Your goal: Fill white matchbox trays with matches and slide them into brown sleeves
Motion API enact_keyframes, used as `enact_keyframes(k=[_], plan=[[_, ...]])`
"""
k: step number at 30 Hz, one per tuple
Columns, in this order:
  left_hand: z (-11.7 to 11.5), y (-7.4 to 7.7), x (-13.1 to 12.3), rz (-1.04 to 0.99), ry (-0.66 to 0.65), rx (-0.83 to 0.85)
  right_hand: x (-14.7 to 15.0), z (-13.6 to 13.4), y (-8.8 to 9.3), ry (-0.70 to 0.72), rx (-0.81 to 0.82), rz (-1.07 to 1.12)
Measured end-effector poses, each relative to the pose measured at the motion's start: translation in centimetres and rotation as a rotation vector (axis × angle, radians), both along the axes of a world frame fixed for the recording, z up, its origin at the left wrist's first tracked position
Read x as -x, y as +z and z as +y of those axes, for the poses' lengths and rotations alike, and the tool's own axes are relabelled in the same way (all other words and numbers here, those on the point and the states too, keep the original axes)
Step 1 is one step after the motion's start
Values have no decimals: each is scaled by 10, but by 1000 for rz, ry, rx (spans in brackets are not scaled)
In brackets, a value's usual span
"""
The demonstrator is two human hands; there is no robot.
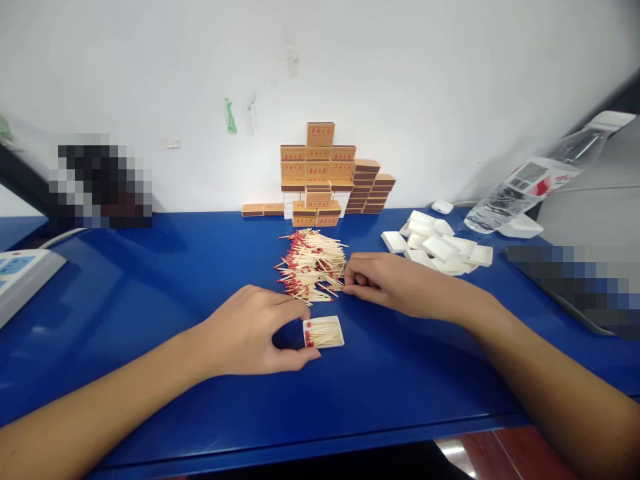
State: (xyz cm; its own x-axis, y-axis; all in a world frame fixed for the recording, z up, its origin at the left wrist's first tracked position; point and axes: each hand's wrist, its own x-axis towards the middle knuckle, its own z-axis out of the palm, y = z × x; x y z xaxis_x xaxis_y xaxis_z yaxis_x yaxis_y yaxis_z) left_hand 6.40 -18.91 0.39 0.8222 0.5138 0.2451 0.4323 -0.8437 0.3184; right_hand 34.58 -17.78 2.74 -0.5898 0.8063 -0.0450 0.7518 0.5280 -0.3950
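A small white matchbox tray (324,332) with several red-tipped matches in it lies on the blue table (165,280). My left hand (253,333) grips the tray's left side between thumb and fingers. Just behind it spreads a pile of loose matches (313,263). My right hand (383,280) rests at the pile's right edge, its fingers curled and pinched on matches there.
Stacked orange matchboxes (325,175) stand against the white wall. A heap of empty white trays (440,245) lies at the right, with a tilted plastic water bottle (530,180) beyond it. A white power strip (20,277) sits at the left edge.
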Motion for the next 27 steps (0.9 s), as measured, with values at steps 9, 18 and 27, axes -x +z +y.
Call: enact_keyframes(k=[9, 18, 27], plan=[[3, 1, 0, -17, 81, -40, -13, -10, 19, -58, 73, 7], [3, -1, -1, -32, 108, -52, 24, -29, 8, 118, 79, 83], [1, -1, -1, -38, 103, -51, 29, -28, 5, 119, 65, 114]])
